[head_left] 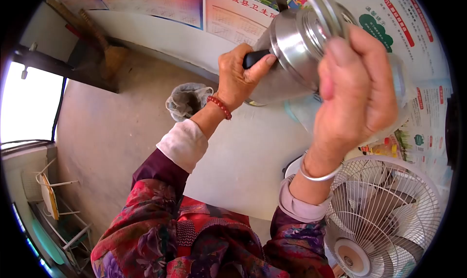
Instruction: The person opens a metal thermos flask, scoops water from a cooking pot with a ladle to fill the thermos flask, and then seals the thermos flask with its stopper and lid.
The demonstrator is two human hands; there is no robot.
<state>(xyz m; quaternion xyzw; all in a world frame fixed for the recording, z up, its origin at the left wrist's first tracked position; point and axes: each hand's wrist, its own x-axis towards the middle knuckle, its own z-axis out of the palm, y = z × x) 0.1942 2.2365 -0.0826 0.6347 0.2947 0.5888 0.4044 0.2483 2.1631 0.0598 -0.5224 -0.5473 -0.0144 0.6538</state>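
A shiny metal pot or kettle (292, 49) is tilted at the top, above a pale table (238, 161). My left hand (238, 76), with a red bead bracelet at the wrist, is wrapped round its black handle. Near the pot's rim, on the right, is my right hand (357, 83), with a silver bangle. Its fingers are curled round a round metal rim or lid (331, 10) at the pot's top; motion blurs the fingertips. Behind my right hand a clear plastic item (399, 83) shows in part.
A white caged fan (384, 215) stands at the lower right. Beyond the table's left edge, a bin with a grey bag (187, 100) is on the floor. A broom (114, 59) leans at the upper left, and a folding chair (51, 195) stands at the far left.
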